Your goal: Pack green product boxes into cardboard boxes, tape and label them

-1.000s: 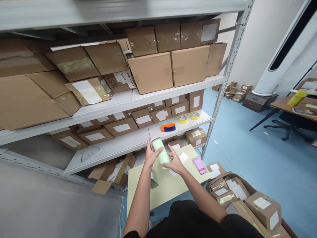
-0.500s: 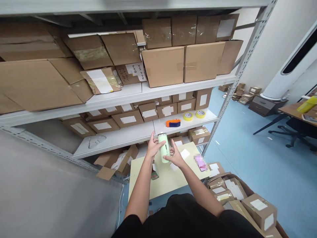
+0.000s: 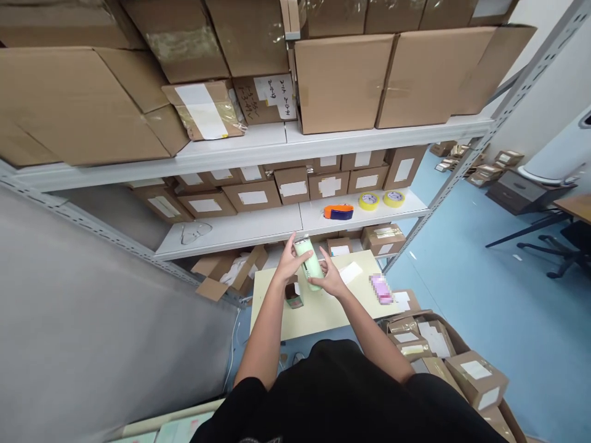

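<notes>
A light green tumbler [image 3: 310,266] with a dark printed mark on its side is held above the pale table [image 3: 277,320], tilted with its top to the left. Around its upper part my left hand [image 3: 289,266] is closed, with the thumb across the front. My right hand [image 3: 331,280] grips the lower end from the right side. Just below the left hand stands a small open carton [image 3: 294,294], green outside and dark inside. A white sheet of paper [image 3: 351,272] lies to the right of the hands.
A pixelated pink object [image 3: 381,289] lies at the table's right end. On the shelf behind are an orange and navy item [image 3: 338,212] and two yellow tape rolls [image 3: 368,201]. Cardboard boxes [image 3: 253,195] line the rack; a large bin of boxes [image 3: 475,372] stands at right.
The tumbler has tilted further to the left in both hands. The camera view has shifted downward and closer, and more of the small carton shows.
</notes>
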The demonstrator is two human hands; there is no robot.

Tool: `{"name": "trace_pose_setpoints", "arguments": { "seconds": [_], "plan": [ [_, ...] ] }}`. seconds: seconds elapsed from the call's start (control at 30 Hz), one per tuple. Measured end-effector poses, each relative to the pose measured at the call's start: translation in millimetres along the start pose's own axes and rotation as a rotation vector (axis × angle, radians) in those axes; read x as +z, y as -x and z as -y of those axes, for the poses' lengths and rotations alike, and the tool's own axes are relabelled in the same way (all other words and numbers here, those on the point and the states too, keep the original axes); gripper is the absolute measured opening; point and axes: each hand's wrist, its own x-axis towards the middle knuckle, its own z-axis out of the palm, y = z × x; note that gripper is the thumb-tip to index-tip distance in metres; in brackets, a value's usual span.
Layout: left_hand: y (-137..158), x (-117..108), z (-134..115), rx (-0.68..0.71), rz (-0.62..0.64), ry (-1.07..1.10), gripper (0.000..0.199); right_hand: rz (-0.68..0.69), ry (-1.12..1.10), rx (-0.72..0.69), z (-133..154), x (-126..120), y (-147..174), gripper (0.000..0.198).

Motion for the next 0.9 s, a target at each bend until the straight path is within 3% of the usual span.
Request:
{"name": "trace_pose_setpoints", "arguments": {
  "seconds": [0.17, 0.27, 0.37, 0.63, 0.77, 0.9],
  "plan": [
    [-2, -36, 4, 0.070, 0.069, -0.139, 0.079, 0.096, -0.044, 0.093, -16, 14, -5, 0.135],
    [2, -57, 13, 0.082, 0.091, -0.176, 0.064, 0.178, -0.051, 0.106, -36, 23, -10, 0.129],
    [10, -75, 28, 0.048, 0.055, -0.158, 0.063, 0.237, -0.060, 0.127, -67, 28, -19, 0.118],
    [22, -118, 72, 0.033, -0.178, -0.341, 0.060, 0.000, 0.199, 0.451, -161, 39, -40, 0.095],
    [28, -129, 97, 0.045, -0.206, -0.380, 0.060, -0.014, 0.388, 0.436, -185, 61, -41, 0.089],
    [33, -131, 118, 0.029, -0.186, -0.334, 0.062, -0.067, 0.545, 0.407, -193, 79, -40, 0.062]
  ]
}}
